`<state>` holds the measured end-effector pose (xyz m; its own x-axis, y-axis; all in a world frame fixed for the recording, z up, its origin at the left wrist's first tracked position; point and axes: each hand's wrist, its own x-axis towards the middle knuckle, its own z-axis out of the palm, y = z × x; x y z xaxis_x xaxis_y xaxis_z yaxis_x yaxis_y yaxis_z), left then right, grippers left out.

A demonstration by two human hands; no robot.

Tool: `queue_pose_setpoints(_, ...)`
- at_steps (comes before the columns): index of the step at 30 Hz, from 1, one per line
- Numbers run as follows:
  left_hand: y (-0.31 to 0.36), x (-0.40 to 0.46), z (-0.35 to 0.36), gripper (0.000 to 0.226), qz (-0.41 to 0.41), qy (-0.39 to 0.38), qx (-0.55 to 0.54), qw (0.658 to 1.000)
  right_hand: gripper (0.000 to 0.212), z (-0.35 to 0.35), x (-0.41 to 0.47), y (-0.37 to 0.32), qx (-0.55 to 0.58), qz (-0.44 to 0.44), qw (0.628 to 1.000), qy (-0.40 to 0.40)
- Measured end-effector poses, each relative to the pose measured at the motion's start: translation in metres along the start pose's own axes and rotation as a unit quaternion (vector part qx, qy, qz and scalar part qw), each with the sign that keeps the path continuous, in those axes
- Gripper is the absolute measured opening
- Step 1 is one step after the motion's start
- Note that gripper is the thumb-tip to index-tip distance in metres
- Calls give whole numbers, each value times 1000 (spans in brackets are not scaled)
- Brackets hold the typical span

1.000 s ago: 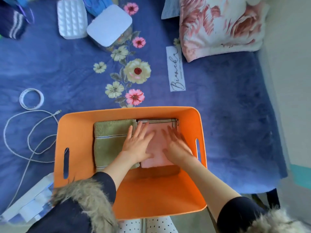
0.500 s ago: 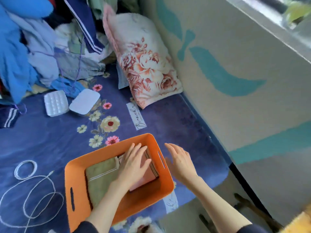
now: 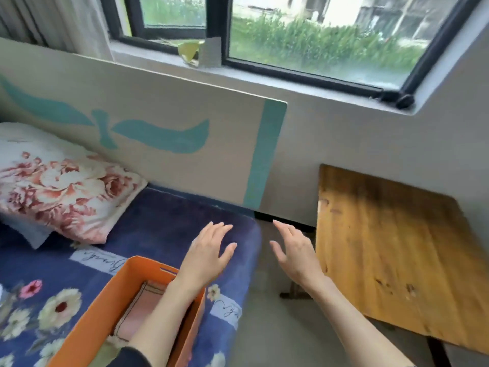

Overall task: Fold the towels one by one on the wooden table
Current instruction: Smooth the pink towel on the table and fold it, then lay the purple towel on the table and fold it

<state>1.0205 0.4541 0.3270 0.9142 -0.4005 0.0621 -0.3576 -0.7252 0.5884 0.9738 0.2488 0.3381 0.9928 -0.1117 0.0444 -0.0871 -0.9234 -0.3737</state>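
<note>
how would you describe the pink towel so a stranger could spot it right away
Find the blue floral blanket at lower left; an orange bin sits on it. The pink towel lies folded inside, the only pink thing in the bin.

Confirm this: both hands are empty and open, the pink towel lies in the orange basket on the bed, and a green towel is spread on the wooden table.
One error: the head view shows no towel on the wooden table. Both hands, left and right, are open and empty; the pink towel lies in the orange basket.

The left forearm (image 3: 169,308) hides much of the pink towel (image 3: 140,308); the orange basket (image 3: 87,327) is cut off at the bottom edge.
</note>
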Motion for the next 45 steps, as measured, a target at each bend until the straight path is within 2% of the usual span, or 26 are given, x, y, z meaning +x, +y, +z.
queue_pose_setpoints(4, 75, 8, 23, 48, 129, -54, -9, 990, 50, -40, -65, 51, 0, 107, 992, 63)
queue_pose_setpoints(8, 155, -2, 53, 51, 241, -111, -31, 964, 51, -73, -146, 94, -3, 214, 969, 123)
queue_pose_setpoints(16, 316, -101, 128, 53, 433, -205, -53, 876, 51, -131, -366, 152, -15, 410, 885, 219)
queue_pose_setpoints(21, 398, -220, 173, 50, 524, -261, -84, 806, 50, -137, -535, 140, 4, 518, 813, 267)
queue_pose_setpoints(25, 456, -326, 202, 46, 603, -328, -88, 722, 51, -145, -669, 115, -4, 587, 756, 288)
queue_pose_setpoints(31, 528, -468, 229, 45, 664, -382, -115, 633, 51, -145, -820, 62, -35, 676, 634, 374)
queue_pose_setpoints(41, 554, -714, 291, 45, 752, -487, -84, 437, 51, -85, -1027, -21, -33, 809, 450, 377)
queue_pose_setpoints(45, 583, -801, 320, 47, 748, -525, -74, 398, 51, -74, -1103, -31, -28, 838, 387, 383)
